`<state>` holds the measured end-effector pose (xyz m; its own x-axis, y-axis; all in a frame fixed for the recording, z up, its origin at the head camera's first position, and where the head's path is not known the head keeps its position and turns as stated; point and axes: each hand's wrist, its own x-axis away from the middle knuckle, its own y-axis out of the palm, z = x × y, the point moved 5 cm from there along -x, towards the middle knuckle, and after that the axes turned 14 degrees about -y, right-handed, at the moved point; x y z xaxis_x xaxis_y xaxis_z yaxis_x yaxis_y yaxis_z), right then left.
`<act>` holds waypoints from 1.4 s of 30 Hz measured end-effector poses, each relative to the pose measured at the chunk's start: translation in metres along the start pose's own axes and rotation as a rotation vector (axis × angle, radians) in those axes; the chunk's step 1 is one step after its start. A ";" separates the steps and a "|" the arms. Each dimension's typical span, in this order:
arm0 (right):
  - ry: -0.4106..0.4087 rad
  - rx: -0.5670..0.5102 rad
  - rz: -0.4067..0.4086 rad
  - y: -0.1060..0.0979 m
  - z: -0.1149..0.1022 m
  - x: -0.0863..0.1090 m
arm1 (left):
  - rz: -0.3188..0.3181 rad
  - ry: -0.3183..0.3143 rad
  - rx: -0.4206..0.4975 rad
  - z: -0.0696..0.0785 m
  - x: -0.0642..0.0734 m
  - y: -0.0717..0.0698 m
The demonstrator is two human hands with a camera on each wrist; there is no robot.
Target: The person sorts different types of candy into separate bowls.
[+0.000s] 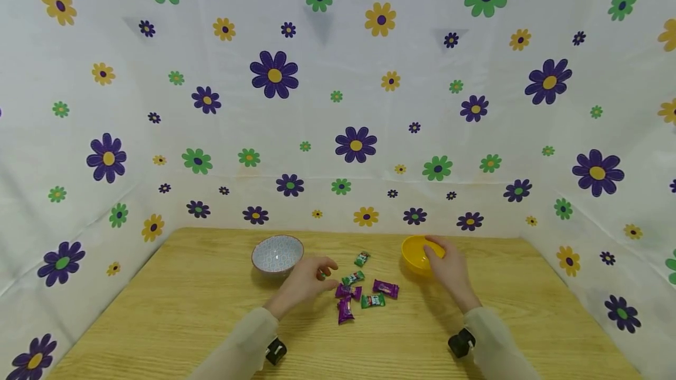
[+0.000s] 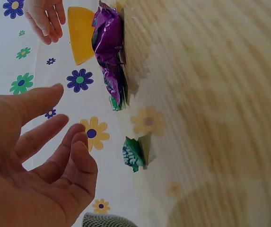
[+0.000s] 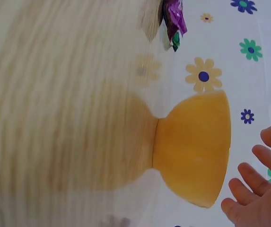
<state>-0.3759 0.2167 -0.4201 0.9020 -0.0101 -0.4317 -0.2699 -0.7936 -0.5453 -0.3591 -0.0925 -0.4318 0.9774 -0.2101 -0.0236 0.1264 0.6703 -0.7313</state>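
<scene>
My left hand (image 1: 303,280) hovers left of the wrapped candies, its fingers loosely bent and nothing between them in the left wrist view. Beyond its fingertips lies a green-wrapped candy (image 2: 133,153). Purple-wrapped candies (image 1: 386,288) and green-wrapped candies (image 1: 372,301) are scattered in a loose group at mid-table. Over the right side of a yellow bowl (image 1: 414,257) is my right hand (image 1: 449,265), fingers relaxed and spread. In the right wrist view, a gap shows between these fingers and the upright bowl (image 3: 192,149). A patterned bowl (image 1: 277,255) stands just behind the left hand.
The wooden table (image 1: 211,309) meets a white flower-print cloth (image 1: 327,192) at the back, with cloth on both sides too. Black wrist cameras sit by the sleeves, the left one (image 1: 276,350) and the right one (image 1: 462,343).
</scene>
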 end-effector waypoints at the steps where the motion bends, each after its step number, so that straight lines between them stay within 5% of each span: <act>1: 0.009 0.001 -0.001 -0.002 0.001 -0.001 | -0.020 -0.002 0.012 0.000 0.000 0.001; 7: 0.108 -0.069 0.009 -0.006 0.013 -0.002 | -0.151 -0.041 0.074 -0.004 0.000 0.009; 13: 0.250 -0.308 0.040 -0.004 0.029 -0.001 | -0.265 -0.074 0.122 -0.005 0.002 0.016; 19: 0.355 -0.482 0.029 0.001 0.040 0.000 | -0.308 -0.099 0.096 -0.003 0.003 0.022; 28: 0.464 -0.567 -0.051 0.002 0.049 0.001 | -0.334 -0.106 0.060 -0.004 -0.001 0.027; 42: 0.477 -0.690 -0.088 0.005 0.058 0.002 | -0.431 -0.208 0.189 -0.007 -0.007 0.041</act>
<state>-0.3947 0.2477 -0.4656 0.9976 -0.0634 0.0267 -0.0650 -0.9957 0.0655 -0.3616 -0.0690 -0.4661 0.8405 -0.3620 0.4031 0.5346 0.6749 -0.5086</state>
